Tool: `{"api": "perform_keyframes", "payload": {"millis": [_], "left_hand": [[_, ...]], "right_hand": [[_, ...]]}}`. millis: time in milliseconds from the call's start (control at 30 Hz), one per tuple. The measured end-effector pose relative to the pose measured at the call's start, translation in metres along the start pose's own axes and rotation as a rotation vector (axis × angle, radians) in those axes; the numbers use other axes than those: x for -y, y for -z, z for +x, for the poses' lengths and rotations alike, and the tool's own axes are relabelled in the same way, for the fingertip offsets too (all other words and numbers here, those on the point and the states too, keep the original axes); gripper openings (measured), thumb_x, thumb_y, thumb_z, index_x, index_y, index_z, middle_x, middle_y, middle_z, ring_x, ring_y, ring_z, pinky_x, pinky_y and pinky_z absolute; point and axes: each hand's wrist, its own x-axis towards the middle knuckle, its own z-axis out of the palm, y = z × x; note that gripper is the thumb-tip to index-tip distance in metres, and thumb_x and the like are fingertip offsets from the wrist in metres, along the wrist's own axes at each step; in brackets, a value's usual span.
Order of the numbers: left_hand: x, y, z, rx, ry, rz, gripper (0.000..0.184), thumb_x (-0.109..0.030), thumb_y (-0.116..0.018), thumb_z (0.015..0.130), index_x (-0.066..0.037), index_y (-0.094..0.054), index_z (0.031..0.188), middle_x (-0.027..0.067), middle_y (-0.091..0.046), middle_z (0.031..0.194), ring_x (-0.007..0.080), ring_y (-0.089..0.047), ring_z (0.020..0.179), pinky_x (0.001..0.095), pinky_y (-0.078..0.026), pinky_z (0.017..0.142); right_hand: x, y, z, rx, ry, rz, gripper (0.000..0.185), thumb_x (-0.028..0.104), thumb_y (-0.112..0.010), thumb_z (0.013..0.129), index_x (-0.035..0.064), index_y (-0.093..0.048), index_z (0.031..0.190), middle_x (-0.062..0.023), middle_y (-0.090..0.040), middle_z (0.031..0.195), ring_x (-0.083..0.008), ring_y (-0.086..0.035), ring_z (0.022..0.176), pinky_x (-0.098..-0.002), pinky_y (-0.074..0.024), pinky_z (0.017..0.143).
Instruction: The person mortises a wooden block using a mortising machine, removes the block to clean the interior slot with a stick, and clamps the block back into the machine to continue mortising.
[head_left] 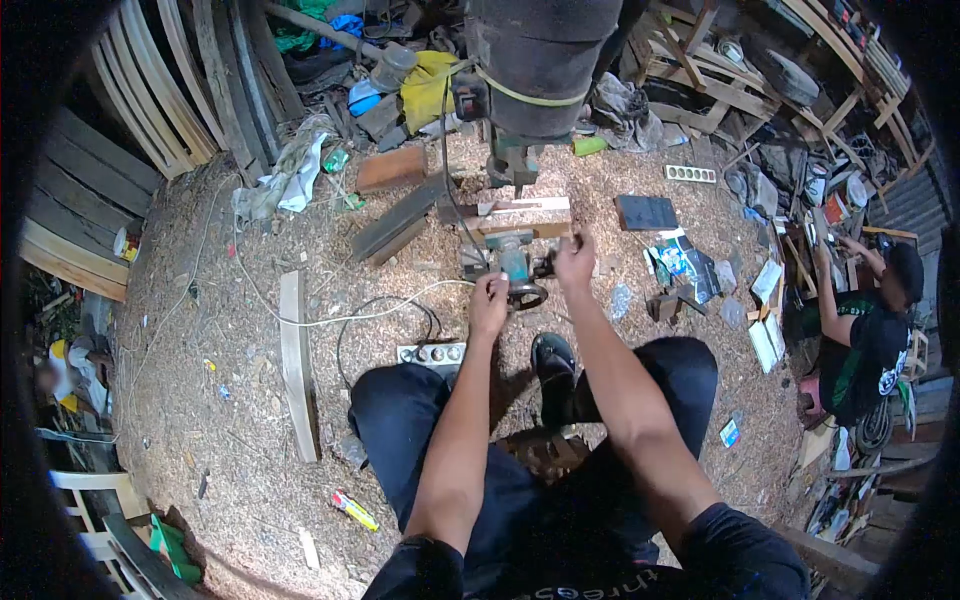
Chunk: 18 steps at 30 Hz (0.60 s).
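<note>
My left fingers [488,285]: curled, hold unclear
My right fingers [568,251]: curled likewise
Wood [541,214]: might have shifted, if loosely clamped

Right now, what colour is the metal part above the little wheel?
The metal part is bluish green, clearest in the head view.

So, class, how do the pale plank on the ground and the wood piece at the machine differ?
The pale plank lies on the ground; the wood piece sits at the machine. The pale plank runs up the view; the wood piece runs crosswise. The pale plank looks mostly light; the wood piece has darker brown parts. Both are wooden.
</note>
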Motion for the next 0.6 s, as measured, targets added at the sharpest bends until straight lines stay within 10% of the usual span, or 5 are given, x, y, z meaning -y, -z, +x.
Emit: {"api": "perform_keyframes", "payload": {"millis": [600], "left_hand": [[0.012,-0.010,0.011,0.015,-0.065,0.014,0.035,-0.027,-0.063,0.093,0.001,-0.060,0.114,0.0173,-0.065,0.108,0.0266,-0.061,0.102,0.0355,-0.045,0.093]], "right_hand": [[0.015,-0.017,0.070,0.167,-0.171,0.091,0.028,0.016,-0.066,0.083,-0.0044,-0.066,0.102,-0.0191,-0.069,0.092,-0.0273,-0.066,0.084,-0.0380,-0.0502,0.080]]}}
